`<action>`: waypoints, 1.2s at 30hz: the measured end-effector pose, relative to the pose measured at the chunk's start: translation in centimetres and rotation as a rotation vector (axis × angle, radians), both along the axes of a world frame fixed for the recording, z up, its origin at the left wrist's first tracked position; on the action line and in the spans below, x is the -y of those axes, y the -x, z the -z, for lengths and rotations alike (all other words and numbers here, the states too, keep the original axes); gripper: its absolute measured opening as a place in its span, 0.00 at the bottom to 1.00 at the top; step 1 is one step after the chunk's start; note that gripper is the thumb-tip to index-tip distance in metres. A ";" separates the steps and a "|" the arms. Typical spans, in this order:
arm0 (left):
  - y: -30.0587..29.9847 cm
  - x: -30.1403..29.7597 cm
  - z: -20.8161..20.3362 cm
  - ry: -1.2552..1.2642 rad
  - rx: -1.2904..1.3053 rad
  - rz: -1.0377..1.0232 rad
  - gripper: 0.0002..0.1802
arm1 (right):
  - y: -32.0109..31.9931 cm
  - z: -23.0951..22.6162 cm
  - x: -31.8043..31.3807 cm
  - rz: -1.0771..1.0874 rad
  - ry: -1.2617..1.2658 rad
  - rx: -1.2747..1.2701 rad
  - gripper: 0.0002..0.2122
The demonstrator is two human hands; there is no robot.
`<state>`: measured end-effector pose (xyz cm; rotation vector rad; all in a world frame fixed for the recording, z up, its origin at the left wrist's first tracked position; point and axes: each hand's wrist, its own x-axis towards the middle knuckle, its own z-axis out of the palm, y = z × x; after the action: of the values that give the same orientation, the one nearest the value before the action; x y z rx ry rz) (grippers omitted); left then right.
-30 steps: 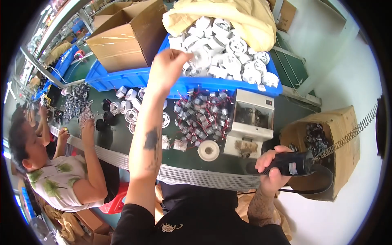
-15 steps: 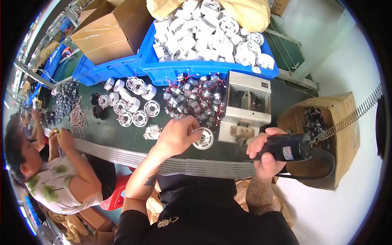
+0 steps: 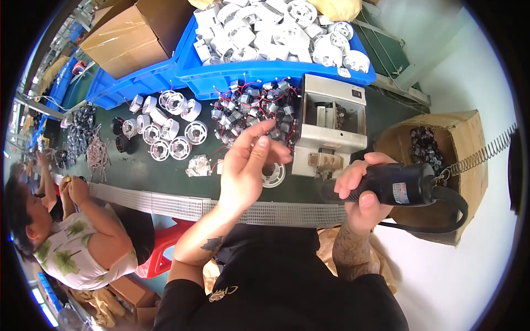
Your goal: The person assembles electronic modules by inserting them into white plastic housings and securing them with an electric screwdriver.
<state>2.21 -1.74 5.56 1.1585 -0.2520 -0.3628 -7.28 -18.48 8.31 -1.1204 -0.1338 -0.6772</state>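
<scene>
The white round part (image 3: 280,177) lies on the table just left of the machine (image 3: 337,135) with the switch, partly hidden by the left hand (image 3: 247,168), whose fingers are spread apart; whether they touch it I cannot tell. In front and to the right of the machine, the right hand (image 3: 365,208) is wrapped around a black corded tool (image 3: 406,185), its blurred tip pointing left. A swing that way could nick the left hand or knock the part, and a tug from the spring (image 3: 480,155) could pull the tip off line. Left of the machine, the heaped motors' (image 3: 248,102) red wires might snag fingers.
</scene>
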 end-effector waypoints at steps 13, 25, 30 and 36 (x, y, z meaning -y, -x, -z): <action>0.8 -2.5 2.0 -0.313 0.306 -0.188 0.27 | -0.5 -0.5 1.7 0.068 -0.005 0.111 0.30; 0.6 -3.5 1.8 -0.804 0.766 -0.151 0.09 | -2.0 -0.2 1.4 0.052 0.018 0.120 0.28; 1.3 -3.0 2.0 -0.819 0.577 -0.188 0.07 | -2.1 0.2 1.2 0.058 0.021 0.107 0.26; 1.8 -2.0 3.8 -0.767 0.619 -0.366 0.10 | -1.9 -0.1 1.3 0.013 0.122 0.078 0.27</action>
<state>0.38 0.31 1.79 2.0277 -0.4490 0.2713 -5.37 -19.83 8.38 -1.2127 -0.2371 -0.7320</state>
